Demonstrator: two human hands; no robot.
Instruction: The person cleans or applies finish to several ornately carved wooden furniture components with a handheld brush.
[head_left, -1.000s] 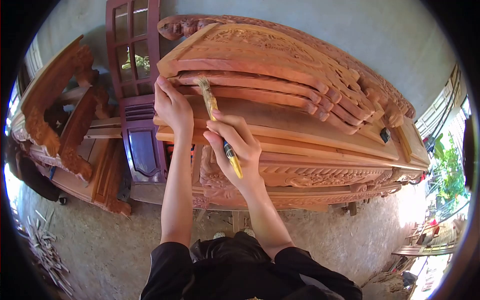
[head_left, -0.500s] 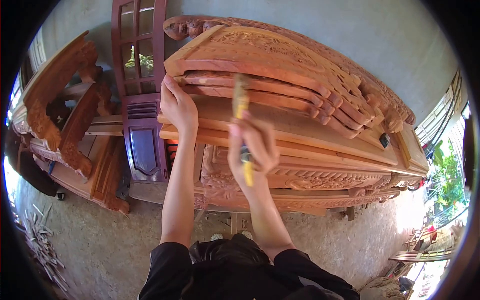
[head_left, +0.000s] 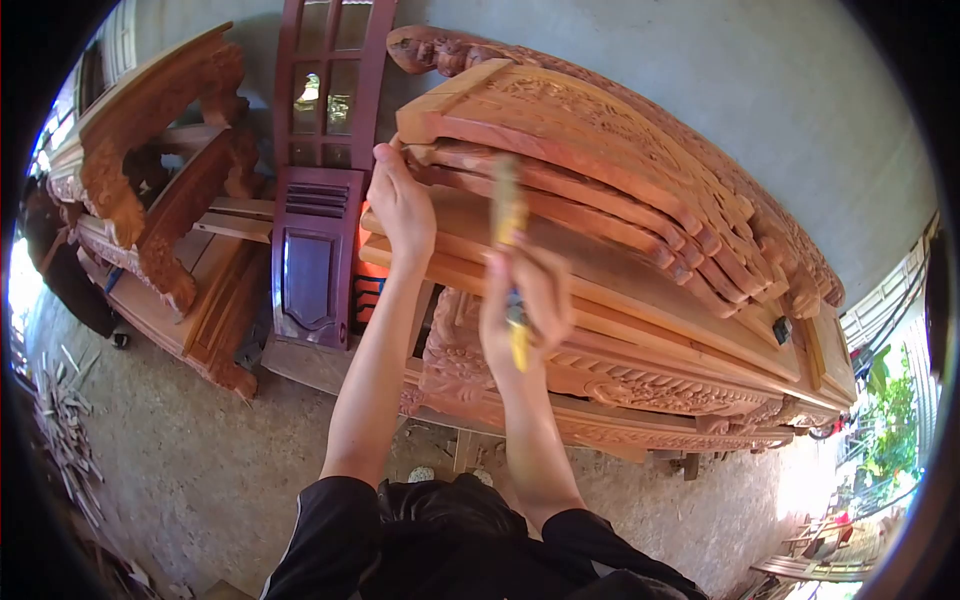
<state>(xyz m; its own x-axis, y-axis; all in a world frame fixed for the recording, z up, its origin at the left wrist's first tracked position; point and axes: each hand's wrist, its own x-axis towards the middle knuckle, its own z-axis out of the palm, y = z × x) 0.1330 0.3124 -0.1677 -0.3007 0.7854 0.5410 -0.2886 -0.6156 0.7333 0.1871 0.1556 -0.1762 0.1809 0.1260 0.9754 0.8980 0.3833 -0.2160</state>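
Note:
My right hand (head_left: 530, 305) is closed around the yellow handle of a paintbrush (head_left: 511, 215). Its bristle end, blurred by motion, points up against the edges of several stacked curved wooden pieces (head_left: 590, 195). My left hand (head_left: 402, 215) is at the left end of this stack, its fingers bent around the end of the carved wooden panel (head_left: 560, 110) on top; some of them are hidden by the wood. Flat wooden boards (head_left: 640, 290) lie beneath the curved pieces.
A dark red door panel (head_left: 312, 255) leans at the left beside carved furniture (head_left: 160, 230). Another person's dark clothing (head_left: 72, 275) shows at the far left. A small black object (head_left: 782, 329) sits on the boards at right. Wood scraps (head_left: 70, 430) lie on the floor.
The view has turned, so the furniture and the door sit further right and tilt more. Both hands keep their places at the stack, and the brush stays in my right hand.

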